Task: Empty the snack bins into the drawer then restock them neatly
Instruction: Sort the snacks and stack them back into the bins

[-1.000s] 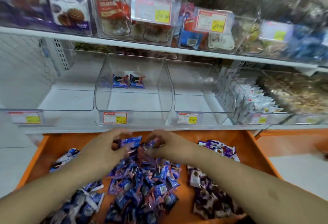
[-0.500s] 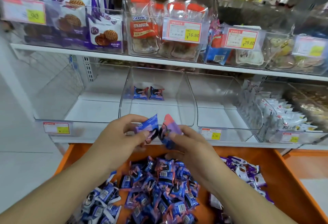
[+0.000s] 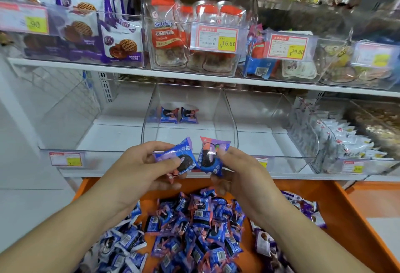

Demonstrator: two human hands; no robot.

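Head view: left hand [image 3: 138, 171] pinches a crinkly blue packet [image 3: 176, 157]
Right hand [image 3: 242, 177]: grips a second packet [image 3: 211, 157]
Bin [image 3: 229, 121]: clear plastic, curved walls
Drawer [image 3: 350, 214]: orange

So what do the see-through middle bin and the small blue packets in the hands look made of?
The see-through middle bin looks like rigid clear plastic, probably acrylic: glossy walls, shelf visible through. The small blue packets look like thin glossy plastic film: crimped ends, glare.

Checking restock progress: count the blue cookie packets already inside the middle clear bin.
2. One blue packet stands at the back of the middle clear bin, left; the second packet stands right beside it. None looks hidden. The two held packets are outside it.
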